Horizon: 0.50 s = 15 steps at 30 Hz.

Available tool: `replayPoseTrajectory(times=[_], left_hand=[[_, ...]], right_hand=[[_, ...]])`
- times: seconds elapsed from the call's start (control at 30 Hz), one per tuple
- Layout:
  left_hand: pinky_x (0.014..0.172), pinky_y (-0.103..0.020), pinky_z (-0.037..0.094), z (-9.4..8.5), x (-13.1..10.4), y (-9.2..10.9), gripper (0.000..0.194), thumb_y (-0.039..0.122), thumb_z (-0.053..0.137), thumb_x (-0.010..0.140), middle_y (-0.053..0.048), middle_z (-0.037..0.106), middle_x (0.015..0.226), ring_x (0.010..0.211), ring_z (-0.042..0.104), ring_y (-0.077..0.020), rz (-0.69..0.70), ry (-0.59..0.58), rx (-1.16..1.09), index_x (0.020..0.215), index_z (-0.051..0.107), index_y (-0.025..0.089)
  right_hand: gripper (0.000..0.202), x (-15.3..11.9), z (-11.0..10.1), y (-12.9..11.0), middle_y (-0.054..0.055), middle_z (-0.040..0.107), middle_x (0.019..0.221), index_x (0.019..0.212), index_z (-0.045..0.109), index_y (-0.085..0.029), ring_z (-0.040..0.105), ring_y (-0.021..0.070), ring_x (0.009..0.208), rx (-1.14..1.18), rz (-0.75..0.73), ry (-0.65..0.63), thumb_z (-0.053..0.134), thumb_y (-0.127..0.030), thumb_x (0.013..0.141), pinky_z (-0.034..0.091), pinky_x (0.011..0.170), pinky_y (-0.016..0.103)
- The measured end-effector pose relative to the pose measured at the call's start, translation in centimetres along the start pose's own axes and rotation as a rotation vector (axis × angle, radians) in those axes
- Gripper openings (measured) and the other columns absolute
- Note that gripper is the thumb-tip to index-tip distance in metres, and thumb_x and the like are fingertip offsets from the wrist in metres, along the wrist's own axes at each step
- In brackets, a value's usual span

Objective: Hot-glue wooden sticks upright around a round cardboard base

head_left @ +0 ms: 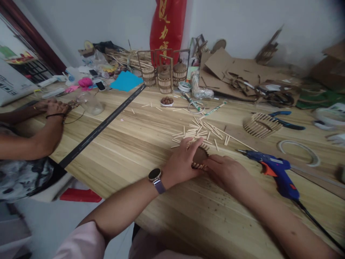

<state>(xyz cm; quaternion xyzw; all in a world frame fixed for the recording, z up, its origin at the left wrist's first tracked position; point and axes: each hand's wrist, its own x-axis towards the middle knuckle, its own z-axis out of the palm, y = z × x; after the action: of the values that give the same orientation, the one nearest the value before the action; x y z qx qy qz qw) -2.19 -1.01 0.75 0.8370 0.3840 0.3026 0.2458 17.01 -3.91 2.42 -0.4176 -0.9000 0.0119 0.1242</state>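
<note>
Between my hands is a round brown cardboard disc (199, 155) with short wooden sticks standing around its rim, like a small basket base. My left hand (183, 162) curves around its left side, fingers on the far edge and thumb toward the near edge. My right hand (225, 169) pinches at its near right edge; whether a stick is between those fingertips is hidden. Just beyond lies a loose scatter of short wooden sticks (198, 129). A blue hot glue gun (272, 165) with an orange trigger rests to the right of my right hand.
Behind the glue gun sit a slatted stick basket (262, 125) and blue-handled pliers (289, 124). Finished lidded baskets (165, 77) stand at the back, near a bowl of brown balls (167, 101). Cardboard sheets (223, 66) lie back right. Another person's hands (55, 108) are at the left.
</note>
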Motion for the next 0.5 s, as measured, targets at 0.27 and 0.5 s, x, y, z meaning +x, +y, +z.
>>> replayPoseTrajectory(times=[0.27, 0.5], left_hand=[[0.113, -0.054, 0.034, 0.1, -0.1, -0.2, 0.100, 0.026, 0.081, 0.070, -0.017, 0.031, 0.143, 0.140, 0.031, -0.0328, 0.041, 0.046, -0.051, 0.148, 0.018, 0.027], [0.113, -0.053, 0.035, -1.0, 0.2, -0.1, 0.103, 0.024, 0.084, 0.066, -0.015, 0.029, 0.144, 0.140, 0.031, -0.0332, -0.022, 0.094, -0.049, 0.147, 0.021, 0.029]], right_hand=[[0.034, -0.2, -0.3, 0.3, 0.010, 0.074, 0.092, 0.123, 0.059, -0.017, 0.070, 0.0219, 0.073, 0.064, 0.066, 0.038, 0.044, -0.024, 0.094, 0.052, 0.061, 0.032], [0.034, -1.3, -4.2, 0.9, 0.008, 0.075, 0.092, 0.122, 0.061, -0.020, 0.072, 0.0213, 0.076, 0.181, 0.127, 0.045, 0.043, -0.032, 0.095, 0.056, 0.061, 0.032]])
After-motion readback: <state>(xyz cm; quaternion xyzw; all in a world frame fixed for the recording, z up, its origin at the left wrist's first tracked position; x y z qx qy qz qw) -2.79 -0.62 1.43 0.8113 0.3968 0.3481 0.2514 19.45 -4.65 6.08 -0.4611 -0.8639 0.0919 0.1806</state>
